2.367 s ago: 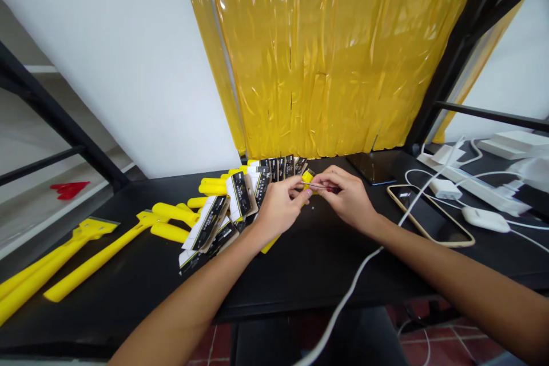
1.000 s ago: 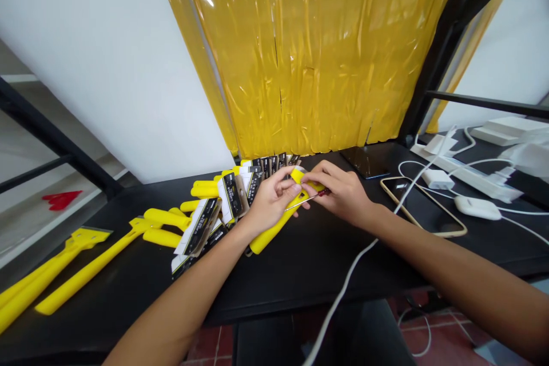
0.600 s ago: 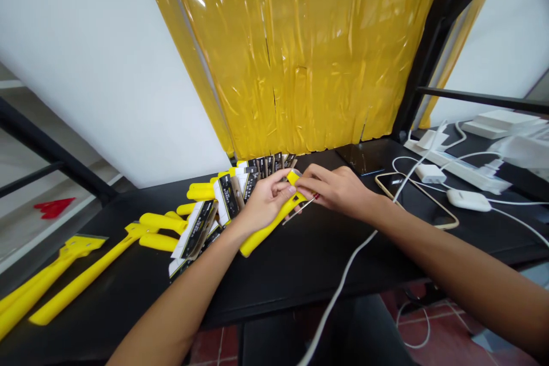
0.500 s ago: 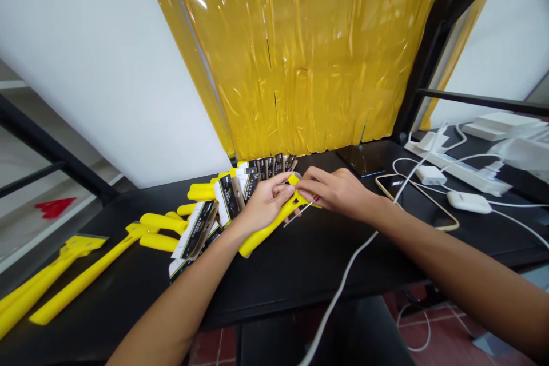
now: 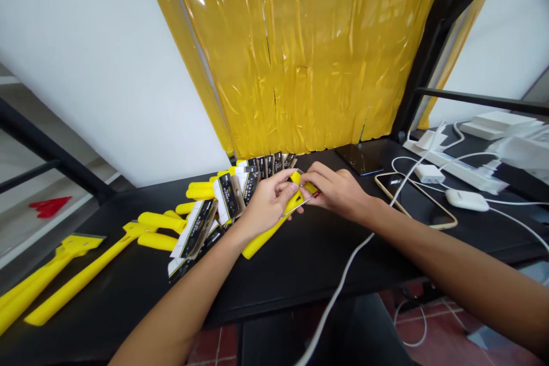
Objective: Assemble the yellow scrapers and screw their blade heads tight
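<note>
A yellow plastic scraper [image 5: 262,238] slants over the black table, its head toward the back. My left hand [image 5: 269,199] is closed around it near the head, thumb on top. At the head's right side, the fingers of my right hand [image 5: 330,190] are bent and pinched close to the scraper. A thin screwdriver [image 5: 299,205] with a red part lies under those fingers, its metal shaft pointing left across the scraper. My fingers hide part of the scraper's head. Left of my hands sit several yellow-handled scrapers [image 5: 160,221] with black-and-white card sleeves [image 5: 226,197].
Two scrapers without sleeves, one nearer [image 5: 81,274], lie at the left on the table [image 5: 343,274]. To the right are a phone [image 5: 418,203], a dark tablet-like slab [image 5: 359,159], a white power strip [image 5: 467,167] and chargers. A white cable [image 5: 347,274] crosses by my right forearm.
My right fingers have shifted slightly at the scraper's head, and the screwdriver shaft has moved a little closer across the scraper. My left hand keeps its hold. The view has shifted slightly.
</note>
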Demonstrator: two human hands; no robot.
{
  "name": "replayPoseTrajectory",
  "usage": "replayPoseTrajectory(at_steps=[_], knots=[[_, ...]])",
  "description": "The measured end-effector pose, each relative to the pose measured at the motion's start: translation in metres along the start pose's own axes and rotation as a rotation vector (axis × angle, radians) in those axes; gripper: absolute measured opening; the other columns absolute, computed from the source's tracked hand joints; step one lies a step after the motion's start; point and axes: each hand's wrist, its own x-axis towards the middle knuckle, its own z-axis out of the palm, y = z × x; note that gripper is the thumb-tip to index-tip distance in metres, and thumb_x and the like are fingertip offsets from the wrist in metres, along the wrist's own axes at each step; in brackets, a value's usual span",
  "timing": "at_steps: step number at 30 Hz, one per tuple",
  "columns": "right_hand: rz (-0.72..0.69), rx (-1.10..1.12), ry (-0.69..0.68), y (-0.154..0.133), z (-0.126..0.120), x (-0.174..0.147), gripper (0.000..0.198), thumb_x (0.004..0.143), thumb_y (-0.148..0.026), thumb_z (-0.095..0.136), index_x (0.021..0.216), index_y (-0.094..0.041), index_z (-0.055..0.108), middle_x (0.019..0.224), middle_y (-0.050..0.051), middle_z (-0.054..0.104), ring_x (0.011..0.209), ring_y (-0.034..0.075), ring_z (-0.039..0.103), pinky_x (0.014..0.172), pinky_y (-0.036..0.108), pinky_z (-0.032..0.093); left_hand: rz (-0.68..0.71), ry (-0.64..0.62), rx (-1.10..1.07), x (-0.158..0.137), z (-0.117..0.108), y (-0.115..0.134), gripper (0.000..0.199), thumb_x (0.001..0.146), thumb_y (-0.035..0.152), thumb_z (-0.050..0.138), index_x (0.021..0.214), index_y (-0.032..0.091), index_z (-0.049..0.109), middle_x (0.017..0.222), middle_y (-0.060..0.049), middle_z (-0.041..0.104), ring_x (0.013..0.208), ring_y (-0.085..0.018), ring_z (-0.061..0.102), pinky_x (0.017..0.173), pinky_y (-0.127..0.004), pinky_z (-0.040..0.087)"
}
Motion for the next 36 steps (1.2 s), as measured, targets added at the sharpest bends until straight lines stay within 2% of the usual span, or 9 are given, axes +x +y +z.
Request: replayPoseTrajectory(at_steps=[5, 9, 12, 14, 18, 23, 28, 33, 36], knots=[[0.279, 0.440, 0.108, -0.004, 0.007, 0.006, 0.013, 0.091, -0.034, 0.069, 0.095, -0.022, 0.071, 0.083, 0.002, 0.063, 0.070, 0.014, 0.059, 0.062, 0.026, 0.048, -0.021, 0.014, -0.091, 0.003, -0.007, -0.003, 0.052, 0.092, 0.045, 0.064, 0.134, 0.016, 0.051, 0.108, -0.014, 0.072, 0.071, -0.022, 0.075, 0.046, -0.025, 0.056], [0.503, 0.659, 0.089, 0.001, 0.011, 0.006, 0.030, 0.079, -0.041, 0.080, 0.100, -0.021, 0.071, 0.093, 0.004, 0.072, 0.082, 0.019, 0.067, 0.073, 0.031, 0.054, -0.011, -0.009, -0.069, 0.004, -0.010, -0.007, 0.058, 0.093, 0.045, 0.064, 0.142, 0.019, 0.046, 0.110, -0.014, 0.071, 0.076, -0.023, 0.075, 0.050, -0.025, 0.057], [0.555, 0.780, 0.019, 0.005, 0.012, 0.005, 0.036, 0.079, -0.041, 0.080, 0.108, -0.021, 0.072, 0.104, 0.006, 0.076, 0.092, 0.021, 0.070, 0.081, 0.036, 0.055, 0.003, -0.017, -0.013, 0.004, -0.009, -0.009, 0.057, 0.094, 0.046, 0.062, 0.144, 0.022, 0.047, 0.106, -0.011, 0.072, 0.077, -0.023, 0.075, 0.051, -0.024, 0.056], [0.551, 0.781, -0.031, 0.005, 0.010, 0.006, 0.033, 0.080, -0.041, 0.078, 0.105, -0.021, 0.074, 0.099, 0.005, 0.077, 0.087, 0.021, 0.070, 0.078, 0.035, 0.055, 0.025, -0.026, 0.039, 0.003, -0.009, -0.010, 0.055, 0.096, 0.045, 0.059, 0.145, 0.023, 0.048, 0.103, -0.010, 0.072, 0.076, -0.022, 0.074, 0.052, -0.024, 0.055], [0.647, 0.855, -0.076, 0.002, 0.003, 0.010, 0.028, 0.075, -0.042, 0.082, 0.087, -0.017, 0.076, 0.081, 0.004, 0.075, 0.070, 0.017, 0.066, 0.064, 0.030, 0.052, 0.168, 0.070, 0.272, 0.004, -0.009, -0.009, 0.047, 0.097, 0.040, 0.057, 0.140, 0.020, 0.056, 0.112, -0.011, 0.070, 0.084, -0.020, 0.071, 0.067, -0.029, 0.058], [0.991, 1.103, -0.086, -0.001, -0.001, 0.014, 0.035, 0.062, -0.039, 0.090, 0.083, -0.016, 0.075, 0.076, 0.004, 0.074, 0.063, 0.014, 0.064, 0.057, 0.026, 0.049, 0.292, 0.180, 0.610, -0.001, -0.006, 0.000, 0.048, 0.095, 0.019, 0.051, 0.143, 0.019, 0.049, 0.113, -0.008, 0.069, 0.076, -0.013, 0.067, 0.075, -0.029, 0.057], [1.177, 1.215, -0.090, 0.001, -0.003, 0.015, 0.032, 0.064, -0.038, 0.089, 0.081, -0.014, 0.075, 0.059, -0.001, 0.063, 0.045, 0.006, 0.045, 0.042, 0.021, 0.031, 0.441, 0.151, 1.141, -0.011, 0.006, 0.003, 0.053, 0.089, 0.019, 0.053, 0.142, 0.017, 0.052, 0.130, -0.011, 0.063, 0.096, -0.022, 0.070, 0.085, -0.036, 0.059], [1.170, 1.316, -0.115, 0.004, -0.001, 0.013, 0.034, 0.074, -0.045, 0.082, 0.081, -0.013, 0.073, 0.045, -0.008, 0.040, 0.040, 0.004, 0.019, 0.037, 0.023, 0.012, 0.481, 0.156, 1.390, -0.012, 0.005, -0.002, 0.046, 0.093, 0.022, 0.054, 0.137, 0.010, 0.056, 0.115, -0.013, 0.069, 0.083, -0.022, 0.071, 0.069, -0.033, 0.058], [1.080, 1.282, -0.122, 0.007, 0.001, 0.011, 0.042, 0.085, -0.057, 0.067, 0.085, -0.015, 0.073, 0.056, -0.002, 0.056, 0.041, 0.004, 0.016, 0.038, 0.024, 0.011, 0.471, 0.293, 1.201, -0.007, -0.006, 0.000, 0.034, 0.093, 0.020, 0.053, 0.125, 0.014, 0.064, 0.100, -0.010, 0.073, 0.083, -0.021, 0.071, 0.072, -0.030, 0.056]])
